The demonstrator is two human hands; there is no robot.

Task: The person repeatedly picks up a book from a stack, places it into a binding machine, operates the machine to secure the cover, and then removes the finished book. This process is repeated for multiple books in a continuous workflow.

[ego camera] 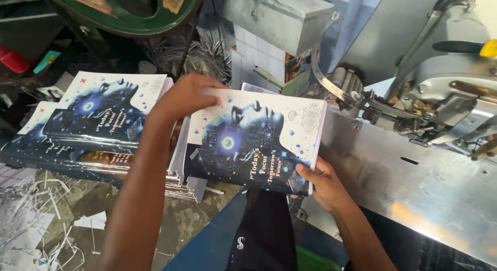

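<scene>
Holding a booklet (253, 141) with a dark blue and white printed cover at the centre of the frame, tilted, its right edge just above the shiny metal table (414, 188) of the machine (445, 95) at upper right. Left hand (186, 97) closing over the booklet's upper left corner, fingers curled down on the cover, thumb hidden beneath. Right hand (323, 185) gripping the lower right corner from below, thumb pressing on the cover's edge. Lying at left of the frame, a stack of matching booklets (88, 126), fanned and overlapping, just beside the left forearm. Littering the lower left floor, white paper trimmings (31, 219). Sitting at top centre, a grey metal box (279, 14).
</scene>
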